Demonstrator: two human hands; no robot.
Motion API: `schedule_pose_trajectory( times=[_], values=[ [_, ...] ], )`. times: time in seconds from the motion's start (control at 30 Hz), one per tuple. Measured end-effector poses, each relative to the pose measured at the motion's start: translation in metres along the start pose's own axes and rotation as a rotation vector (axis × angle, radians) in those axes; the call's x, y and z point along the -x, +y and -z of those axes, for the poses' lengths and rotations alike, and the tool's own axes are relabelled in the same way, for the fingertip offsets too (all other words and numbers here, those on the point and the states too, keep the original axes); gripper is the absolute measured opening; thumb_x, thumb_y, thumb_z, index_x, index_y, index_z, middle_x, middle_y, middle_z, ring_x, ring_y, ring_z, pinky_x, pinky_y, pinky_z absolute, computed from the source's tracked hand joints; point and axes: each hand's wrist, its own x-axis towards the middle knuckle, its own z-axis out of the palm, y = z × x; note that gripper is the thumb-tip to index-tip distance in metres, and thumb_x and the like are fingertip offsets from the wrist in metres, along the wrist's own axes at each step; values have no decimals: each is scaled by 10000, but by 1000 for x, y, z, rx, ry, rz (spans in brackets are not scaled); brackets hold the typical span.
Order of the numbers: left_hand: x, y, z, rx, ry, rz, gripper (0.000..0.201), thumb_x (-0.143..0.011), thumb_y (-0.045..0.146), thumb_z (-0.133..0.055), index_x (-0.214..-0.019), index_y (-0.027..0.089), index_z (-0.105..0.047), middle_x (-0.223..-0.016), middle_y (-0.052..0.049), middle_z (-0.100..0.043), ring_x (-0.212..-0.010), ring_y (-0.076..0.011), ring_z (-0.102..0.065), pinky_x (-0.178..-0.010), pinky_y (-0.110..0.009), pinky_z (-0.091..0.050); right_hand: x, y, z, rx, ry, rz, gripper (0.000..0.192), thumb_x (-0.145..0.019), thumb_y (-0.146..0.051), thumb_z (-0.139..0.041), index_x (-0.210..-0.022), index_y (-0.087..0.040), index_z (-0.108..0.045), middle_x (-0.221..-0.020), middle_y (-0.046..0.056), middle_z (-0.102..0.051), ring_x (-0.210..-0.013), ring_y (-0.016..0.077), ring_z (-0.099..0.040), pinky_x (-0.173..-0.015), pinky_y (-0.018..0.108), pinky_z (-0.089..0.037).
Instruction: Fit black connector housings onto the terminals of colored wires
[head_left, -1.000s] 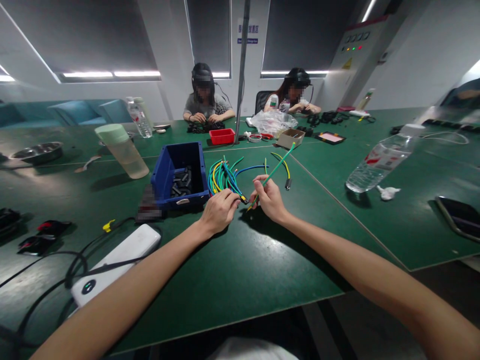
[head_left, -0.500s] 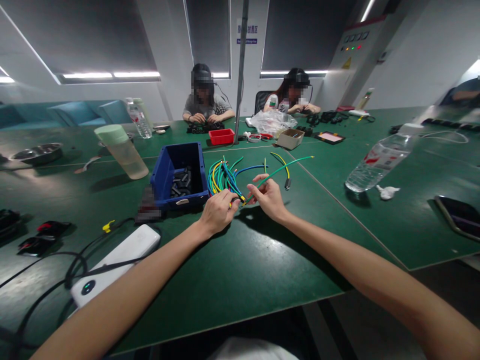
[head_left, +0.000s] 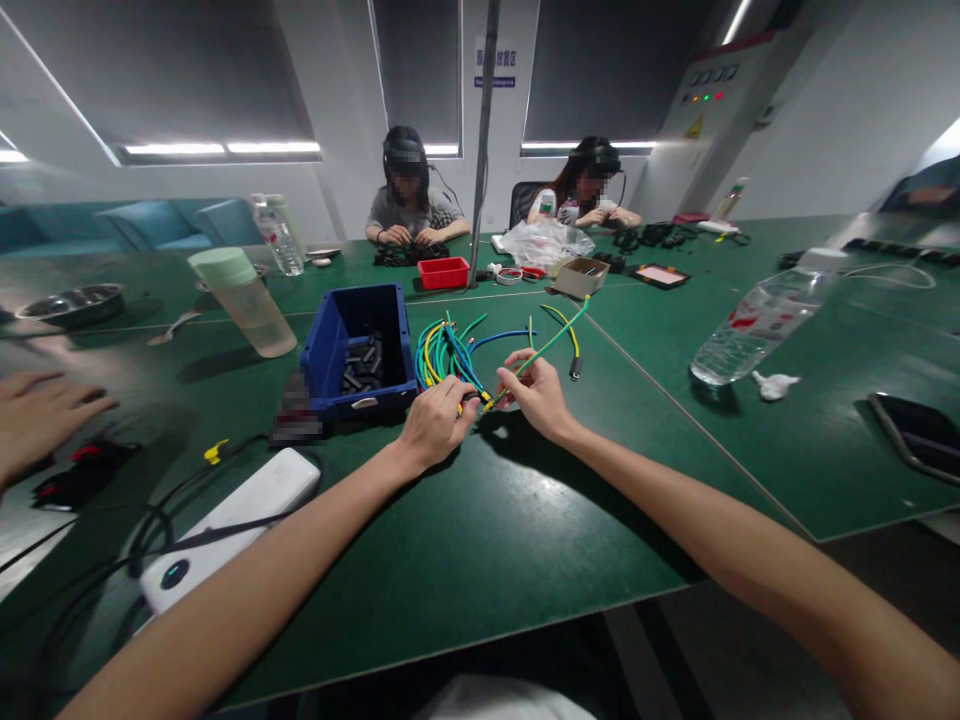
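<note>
My left hand (head_left: 439, 425) is closed, its thumb and fingertips pinching a small black part with a yellow bit by it, mostly hidden by the fingers. Facing it, my right hand (head_left: 538, 397) grips a green wire (head_left: 559, 336) near its lower end; the wire slants up and to the right, and its lower tip comes close to the left fingertips. Just behind the left hand lies a bundle of green, yellow and blue wires (head_left: 442, 350). A yellow wire with a black end piece (head_left: 575, 368) rests beyond the right hand. Black parts (head_left: 363, 365) fill the bottom of a blue bin (head_left: 320, 350).
A white power bank (head_left: 232, 525) with a black cable lies by my left forearm. Another person's hand (head_left: 41, 420) reaches in at far left. A green-lidded bottle (head_left: 247, 305), a water bottle (head_left: 765, 320), a phone (head_left: 919, 435) and a red tray (head_left: 442, 273) stand around. Two people sit opposite.
The green wire's far end has swung left and up, so the wire stands steeper. Another person's hand has come in at the left edge. My own hands have barely moved.
</note>
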Motion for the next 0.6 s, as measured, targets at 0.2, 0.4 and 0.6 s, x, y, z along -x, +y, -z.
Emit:
schedule_pose_trajectory(
  times=[0.2, 0.4, 0.6],
  values=[
    [2, -3, -3, 24, 39, 16, 203, -921, 273, -421, -1085, 171, -481, -959, -76, -594, -889, -196, -597, -790, -326, -491, 1, -1, -1, -16, 12, 9, 308, -777, -433, -612, -924, -212, -456, -613, -41, -615, -490, 142, -620, -486, 273, -525],
    [2, -3, -4, 11, 45, 24, 214, -918, 279, -435, -1100, 171, -474, -968, -82, -635, -870, -201, -632, -764, -325, -502, -1, -2, -2, -40, 27, 10, 322, -806, -497, -562, -898, -207, -455, -588, -36, -613, -492, 144, -629, -457, 242, -496],
    [1, -2, -3, 8, 35, 9, 212, -920, 283, -438, -1082, 155, -484, -956, -85, -651, -835, -199, -639, -747, -319, -505, -2, -3, -1, -77, 78, -4, 405, -822, -595, -480, -858, -192, -504, -604, -20, -600, -479, 135, -617, -437, 235, -479]
  ],
)
